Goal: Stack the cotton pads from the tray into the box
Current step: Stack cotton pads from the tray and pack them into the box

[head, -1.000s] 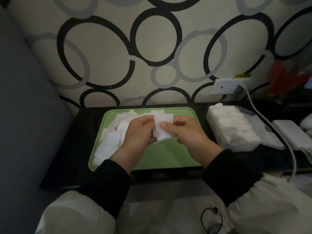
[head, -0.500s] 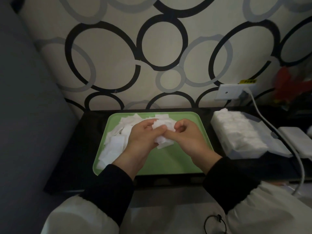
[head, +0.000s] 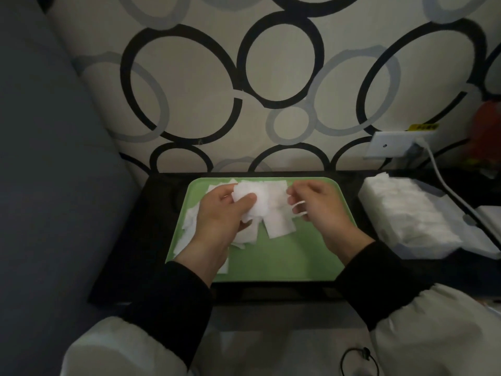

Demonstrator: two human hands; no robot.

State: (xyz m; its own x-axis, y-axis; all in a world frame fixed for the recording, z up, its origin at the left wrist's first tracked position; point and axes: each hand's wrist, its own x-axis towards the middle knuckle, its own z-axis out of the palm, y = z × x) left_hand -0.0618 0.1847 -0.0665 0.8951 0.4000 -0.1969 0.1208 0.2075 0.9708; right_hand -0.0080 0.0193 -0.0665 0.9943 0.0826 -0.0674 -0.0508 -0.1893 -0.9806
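Two hands are above a green tray (head: 284,259) of cotton pads (head: 279,226) on a dark table (head: 122,253).
The table stands against wallpaper (head: 189,90) with black and grey rings, and a grey surface fills 9 o'clock. The pads are thin white squares, heaped toward 10 o'clock of the tray. The left hand (head: 217,221) grips some of them under its thumb. The right hand (head: 320,210), just beside, has curled fingers; whether it pinches a pad I cannot tell. At 3 o'clock the box (head: 471,240) holds packed pads.
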